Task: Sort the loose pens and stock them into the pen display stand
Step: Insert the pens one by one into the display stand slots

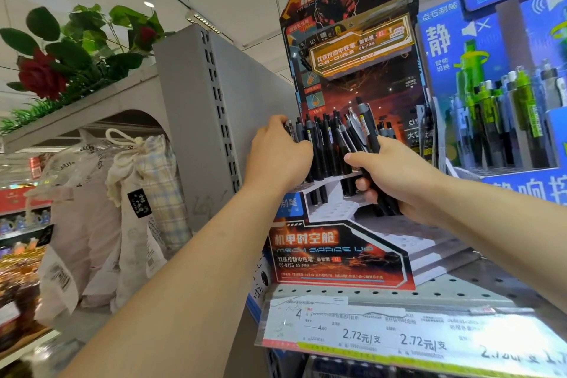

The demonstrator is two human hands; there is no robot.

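A red-and-black pen display stand stands on the shelf in front of me, with stepped white hole tiers. Several black pens stand upright in its back rows. My left hand reaches to the stand's left side, and its fingers curl around the leftmost standing pens. My right hand grips a loose bundle of black and grey pens just in front of the standing rows. The bundle's tops fan upward and its lower ends poke out below my palm.
A blue pen display with green and grey pens stands close on the right. The perforated shelf carries price labels along its front edge. A grey shelf end panel, hanging cloth bags and artificial roses are to the left.
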